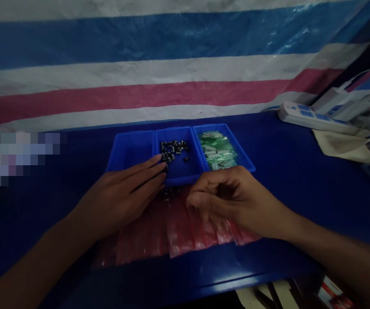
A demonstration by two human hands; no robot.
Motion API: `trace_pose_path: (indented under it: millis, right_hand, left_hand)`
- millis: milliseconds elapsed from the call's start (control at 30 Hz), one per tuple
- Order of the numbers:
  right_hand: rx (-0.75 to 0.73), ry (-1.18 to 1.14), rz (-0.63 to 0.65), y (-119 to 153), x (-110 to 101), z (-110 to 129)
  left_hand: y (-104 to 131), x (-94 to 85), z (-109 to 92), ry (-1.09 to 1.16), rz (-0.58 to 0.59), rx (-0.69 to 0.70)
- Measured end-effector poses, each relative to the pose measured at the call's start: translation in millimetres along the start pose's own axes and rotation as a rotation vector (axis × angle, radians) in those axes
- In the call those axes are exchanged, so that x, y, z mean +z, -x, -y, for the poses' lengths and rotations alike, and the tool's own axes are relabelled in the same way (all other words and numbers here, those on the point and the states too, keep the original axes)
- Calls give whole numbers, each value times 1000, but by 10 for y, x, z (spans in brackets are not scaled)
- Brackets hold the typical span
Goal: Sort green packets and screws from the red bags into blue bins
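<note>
Three blue bins stand side by side. Dark screws (173,148) lie in the middle bin (185,175), and a green bag (218,150) with pale metal pieces is in the right bin (244,159). No items show in the visible part of the left bin (133,143). My left hand (130,193) lies with fingers stretched out at the front of the left and middle bins. A small pile of screws (168,193) is beside its fingertips, on red plastic bags (178,227). My right hand (226,197) is pinched above the bags; whatever its fingertips hold is hidden.
A white power strip (310,118) with plugs and cables sits at the back right, near a beige cloth (342,146). A striped sheet (172,38) hangs behind the blue table (287,180). Below the front edge, a red and white box (332,294) shows.
</note>
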State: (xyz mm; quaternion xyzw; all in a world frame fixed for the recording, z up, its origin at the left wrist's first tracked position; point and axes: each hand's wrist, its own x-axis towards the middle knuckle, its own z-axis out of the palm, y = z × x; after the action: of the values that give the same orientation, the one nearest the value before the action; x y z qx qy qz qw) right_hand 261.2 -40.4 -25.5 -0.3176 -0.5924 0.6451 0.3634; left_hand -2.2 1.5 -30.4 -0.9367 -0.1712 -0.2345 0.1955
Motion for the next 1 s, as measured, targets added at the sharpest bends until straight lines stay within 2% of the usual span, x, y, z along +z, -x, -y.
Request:
trace_pose_path:
  millis: [100, 167, 233, 267, 333, 400, 467, 567, 767, 1000]
  right_hand:
    - [-117, -110, -53, -16, -45, -14]
    - [-251, 13, -157, -19, -76, -16]
    - [-433, 360, -208, -20, -99, -28]
    - [-560, 590, -186, -24, -105, -42]
    - [-807, 1036, -65, -41, -101, -86]
    - [-923, 1344, 74, -72, -73, -135]
    - [-893, 1507, 150, -108, -33, -171]
    - [-862, 1582, 182, -153, 13, -192]
    - [-828, 1483, 118, -138, 51, -228]
    - [-851, 1491, 205, -107, -5, -258]
  left_hand:
    - [19, -7, 10, -14, 8, 11]
    - [23, -18, 16, -6, 14, 11]
    - [18, -30, 21, 3, 12, 0]
    - [13, -35, 23, 5, 3, -6]
    - [3, -41, 27, 15, -2, 5]
    - [3, -39, 31, 36, 5, 26]
    - [20, -29, 39, 51, 29, 24]
    - [59, -14, 53, 63, 49, 2]
    - [28, -41, 52, 83, 53, 3]
    - [-38, -44, 14, 72, 24, 1]
